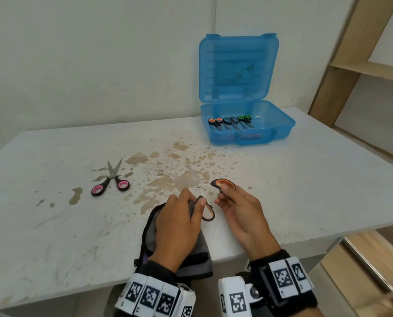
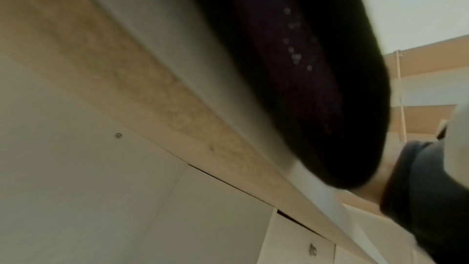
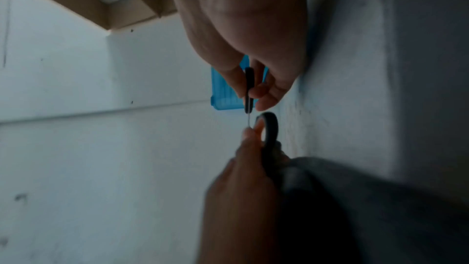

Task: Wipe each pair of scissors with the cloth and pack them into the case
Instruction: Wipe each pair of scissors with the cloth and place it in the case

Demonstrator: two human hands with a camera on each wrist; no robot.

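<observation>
Spanning both grips, orange scissors (image 1: 216, 195), cloth (image 1: 152, 227) under left.

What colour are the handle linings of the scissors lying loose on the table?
Pink, inside black handles: the loose scissors, clearest in the head view.

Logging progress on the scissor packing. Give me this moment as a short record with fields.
in hand: orange-handled black scissors, blades open
right hand: pinches one handle loop
left hand: holds the other loop together with the grey cloth
packed: three pairs, with orange, blue and green handles, in the open blue plastic case
waiting: pink-handled scissors, lying open on the stained white table, to the left
left wrist view: blurred, shows no fingers
</observation>
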